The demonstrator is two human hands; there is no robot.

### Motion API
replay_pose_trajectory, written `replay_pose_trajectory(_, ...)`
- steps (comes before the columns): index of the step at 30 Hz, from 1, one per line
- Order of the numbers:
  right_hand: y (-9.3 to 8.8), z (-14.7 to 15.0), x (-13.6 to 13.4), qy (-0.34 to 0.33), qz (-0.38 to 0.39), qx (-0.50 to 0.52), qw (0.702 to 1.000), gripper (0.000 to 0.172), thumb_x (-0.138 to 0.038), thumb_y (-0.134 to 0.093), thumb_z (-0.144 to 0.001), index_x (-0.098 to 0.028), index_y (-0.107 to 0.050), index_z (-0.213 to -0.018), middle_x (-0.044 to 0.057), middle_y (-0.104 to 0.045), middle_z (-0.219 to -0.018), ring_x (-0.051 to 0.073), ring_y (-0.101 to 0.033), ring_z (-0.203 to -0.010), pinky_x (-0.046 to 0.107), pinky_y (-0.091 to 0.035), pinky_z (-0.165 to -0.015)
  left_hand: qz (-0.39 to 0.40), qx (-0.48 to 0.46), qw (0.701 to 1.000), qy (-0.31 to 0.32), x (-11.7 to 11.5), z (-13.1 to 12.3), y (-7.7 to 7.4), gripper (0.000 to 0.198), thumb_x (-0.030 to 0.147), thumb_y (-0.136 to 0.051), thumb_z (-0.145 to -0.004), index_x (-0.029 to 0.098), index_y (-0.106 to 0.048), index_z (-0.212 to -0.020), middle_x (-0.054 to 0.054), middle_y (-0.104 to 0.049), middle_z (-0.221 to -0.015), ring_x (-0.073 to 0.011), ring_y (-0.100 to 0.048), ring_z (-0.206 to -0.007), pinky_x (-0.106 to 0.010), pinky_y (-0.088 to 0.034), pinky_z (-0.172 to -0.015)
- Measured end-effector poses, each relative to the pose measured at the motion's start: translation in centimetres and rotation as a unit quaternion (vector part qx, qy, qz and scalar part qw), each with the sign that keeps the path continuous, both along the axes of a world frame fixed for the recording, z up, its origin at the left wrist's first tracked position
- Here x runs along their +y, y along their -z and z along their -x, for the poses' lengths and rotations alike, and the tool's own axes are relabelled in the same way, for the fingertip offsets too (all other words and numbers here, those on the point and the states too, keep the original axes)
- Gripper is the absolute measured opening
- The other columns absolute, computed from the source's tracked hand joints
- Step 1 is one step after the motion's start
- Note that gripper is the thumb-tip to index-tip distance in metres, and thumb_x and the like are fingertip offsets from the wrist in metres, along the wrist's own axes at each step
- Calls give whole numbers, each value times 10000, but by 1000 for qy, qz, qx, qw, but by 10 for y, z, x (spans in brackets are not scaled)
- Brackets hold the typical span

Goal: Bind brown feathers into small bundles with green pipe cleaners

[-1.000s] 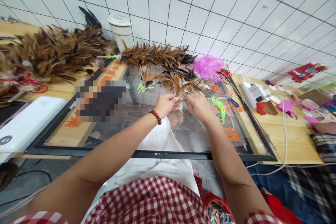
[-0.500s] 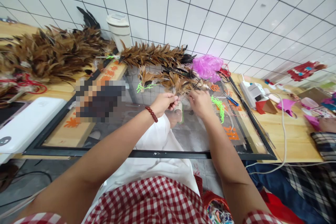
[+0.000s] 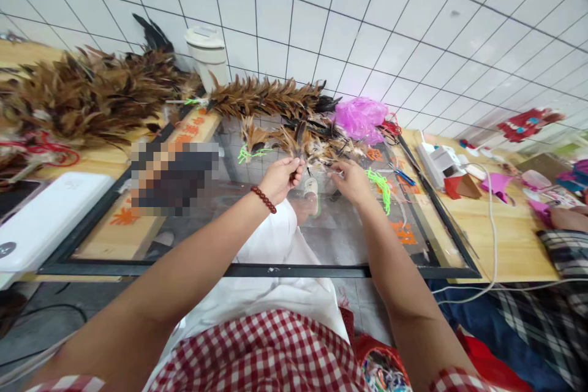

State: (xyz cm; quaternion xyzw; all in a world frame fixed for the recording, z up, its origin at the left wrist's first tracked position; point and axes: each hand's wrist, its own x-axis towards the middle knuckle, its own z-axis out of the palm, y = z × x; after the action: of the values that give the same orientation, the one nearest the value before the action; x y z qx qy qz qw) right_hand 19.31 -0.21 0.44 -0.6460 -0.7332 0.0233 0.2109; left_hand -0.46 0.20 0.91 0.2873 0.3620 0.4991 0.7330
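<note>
We see glossy glass in a matt black frame (image 3: 275, 270) on a smooth pale wood table (image 3: 514, 245), soft brown feathers (image 3: 312, 144), crinkled shiny pink plastic (image 3: 361, 117), glazed white wall tiles (image 3: 367, 12) and red-checked cloth (image 3: 261, 349).

A loose heap of brown feathers (image 3: 312, 142) lies on the glass; some dark-tipped, fanned outward, tangled together.

We had bare glass tabletop (image 3: 257, 239) open on the near side. Farther back, a loose brown feather pile (image 3: 307, 141), neon green cord bits (image 3: 380, 187), a crumpled pink plastic bag (image 3: 361, 117) and a white lidded cup (image 3: 207, 56) crowded things.
</note>
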Motion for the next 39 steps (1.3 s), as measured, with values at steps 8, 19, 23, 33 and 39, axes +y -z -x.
replay_pose_trajectory(8,-13,4,-5,-147,-2,39,988,140,-151,-492,-820,-190,-626,-805,28,-641,-753,171,-569,-731,265,-390,-691,-20,57,997,-50,-3,-5,-4,170,108,-518,-860,94,-594,-708,-8,-579,-598,-55,-523,-478,-159,-401,-454)
replay_pose_trajectory(19,-17,20,-15,-233,-97,-110,962,189,-158,-425,-897,-172,-614,-892,70,-652,-803,203,-537,-807,314,-305,-768,-29,209,977,7,-8,-15,2,186,95,-528,-838,112,-582,-661,-37,-657,-664,-117,-624,-499,-205,-467,-453)
replay_pose_trajectory(23,-17,19,-14,-213,-110,-175,955,185,-177,-436,-903,-165,-621,-908,79,-640,-805,207,-511,-797,321,-287,-768,-28,221,975,22,-9,-16,1,181,104,-534,-841,108,-586,-668,-42,-650,-612,-118,-624,-482,-197,-467,-448)
replay_pose_trajectory(33,-20,25,-18,-224,-132,-211,942,214,-202,-427,-920,-164,-633,-883,65,-624,-771,198,-476,-758,336,-270,-765,-21,203,979,26,-11,-16,-1,184,75,-587,-803,98,-602,-621,-42,-631,-532,-104,-584,-439,-224,-497,-485)
replay_pose_trajectory(39,-16,26,-16,-190,-125,-84,970,211,-248,-455,-910,-164,-644,-951,79,-633,-824,203,-511,-804,345,-317,-787,-45,189,981,-5,-8,-15,2,245,49,-559,-801,99,-575,-561,1,-554,-469,-59,-488,-378,-176,-399,-402)
